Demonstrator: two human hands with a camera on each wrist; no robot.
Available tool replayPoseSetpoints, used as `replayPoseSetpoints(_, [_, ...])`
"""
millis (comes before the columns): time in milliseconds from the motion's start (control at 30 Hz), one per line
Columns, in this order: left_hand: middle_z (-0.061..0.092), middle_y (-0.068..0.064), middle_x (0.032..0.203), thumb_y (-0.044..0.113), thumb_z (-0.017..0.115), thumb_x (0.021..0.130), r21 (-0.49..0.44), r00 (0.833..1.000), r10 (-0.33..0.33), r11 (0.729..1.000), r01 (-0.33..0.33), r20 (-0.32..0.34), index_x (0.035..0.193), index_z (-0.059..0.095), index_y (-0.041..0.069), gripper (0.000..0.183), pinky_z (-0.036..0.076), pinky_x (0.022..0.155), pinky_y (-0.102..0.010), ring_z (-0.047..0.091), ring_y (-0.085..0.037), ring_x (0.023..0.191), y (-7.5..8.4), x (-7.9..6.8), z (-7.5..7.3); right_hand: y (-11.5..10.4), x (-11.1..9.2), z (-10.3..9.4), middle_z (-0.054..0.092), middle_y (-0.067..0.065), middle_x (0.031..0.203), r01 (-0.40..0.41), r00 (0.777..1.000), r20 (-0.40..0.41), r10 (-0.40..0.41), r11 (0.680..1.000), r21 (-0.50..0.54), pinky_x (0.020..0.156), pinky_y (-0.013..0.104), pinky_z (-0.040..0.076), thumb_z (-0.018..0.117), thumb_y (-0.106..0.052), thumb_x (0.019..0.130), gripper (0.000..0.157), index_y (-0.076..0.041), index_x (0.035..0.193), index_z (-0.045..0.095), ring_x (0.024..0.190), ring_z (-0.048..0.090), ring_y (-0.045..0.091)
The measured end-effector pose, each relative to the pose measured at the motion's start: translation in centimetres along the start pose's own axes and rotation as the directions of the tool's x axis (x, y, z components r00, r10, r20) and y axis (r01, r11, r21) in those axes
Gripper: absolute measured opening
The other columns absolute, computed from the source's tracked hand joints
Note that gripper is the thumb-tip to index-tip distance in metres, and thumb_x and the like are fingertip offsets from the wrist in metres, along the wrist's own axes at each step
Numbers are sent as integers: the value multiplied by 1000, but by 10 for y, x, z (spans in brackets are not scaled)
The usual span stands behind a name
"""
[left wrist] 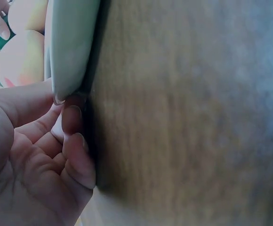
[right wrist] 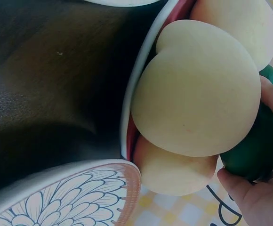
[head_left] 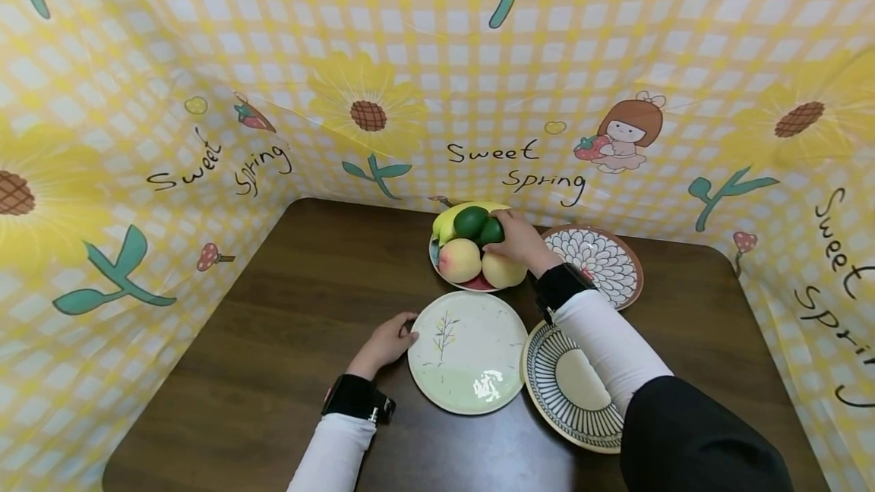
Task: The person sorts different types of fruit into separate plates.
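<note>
At the left rim of a pale green plate (head_left: pixel 472 367) with a painted twig, my left hand (head_left: pixel 386 342) pinches the edge. The left wrist view has the thumb over the rim (left wrist: pixel 73 47) and fingers beneath it. My right hand (head_left: pixel 521 240) grips a smooth dark green fruit (right wrist: pixel 256 141) on the fruit-filled plate (head_left: pixel 478 284) behind. A second dark green fruit (head_left: pixel 470 222) lies beside it, with yellow bananas (head_left: pixel 446 225) behind. Two peaches, one left (head_left: pixel 459 260) and one right (head_left: pixel 504 270), sit at the front. The right wrist view shows another peach-coloured fruit partly hidden.
To the right lie a petal-patterned plate (head_left: pixel 604 264) with a brown rim and a black-striped plate (head_left: pixel 574 386), partly under my right forearm. The dark wooden table (head_left: pixel 273 325) meets a yellow checked cloth (head_left: pixel 410 36) at its back and sides.
</note>
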State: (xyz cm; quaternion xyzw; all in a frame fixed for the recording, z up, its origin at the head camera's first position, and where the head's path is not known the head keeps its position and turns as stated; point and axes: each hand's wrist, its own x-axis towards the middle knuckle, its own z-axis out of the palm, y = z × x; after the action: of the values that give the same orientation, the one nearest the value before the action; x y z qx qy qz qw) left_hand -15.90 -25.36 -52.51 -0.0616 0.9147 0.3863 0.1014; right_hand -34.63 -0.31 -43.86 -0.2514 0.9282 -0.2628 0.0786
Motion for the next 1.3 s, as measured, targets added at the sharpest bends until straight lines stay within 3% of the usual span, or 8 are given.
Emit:
replayPoseSetpoints(367, [53,-7,81,9,61,100,8,1000,0,1000,0,-19,138,56,-5,41,41,71,-29,50,-17,73,-3,-1,3,-1,-14,-7,46,28,150,61,996,-58,-60,998,19,110,55,46,77,-23,92,67,-1,148,47,133,51,46])
replayPoseSetpoints(833, [51,-5,78,9,60,100,1,1000,-2,1000,2,-14,138,56,-5,40,39,68,-27,48,-16,70,-5,0,1,-4,-76,-8,51,30,142,231,968,-95,-234,972,-41,103,56,51,81,-15,87,62,2,140,54,125,56,46])
replayPoseSetpoints(1300, [52,-6,80,10,59,101,37,1000,17,999,-17,-9,138,56,-6,40,40,70,-28,48,-17,72,0,1,1,-5,-124,35,58,24,133,323,942,-55,-332,937,-133,99,52,54,89,-16,78,62,-2,131,61,119,60,40])
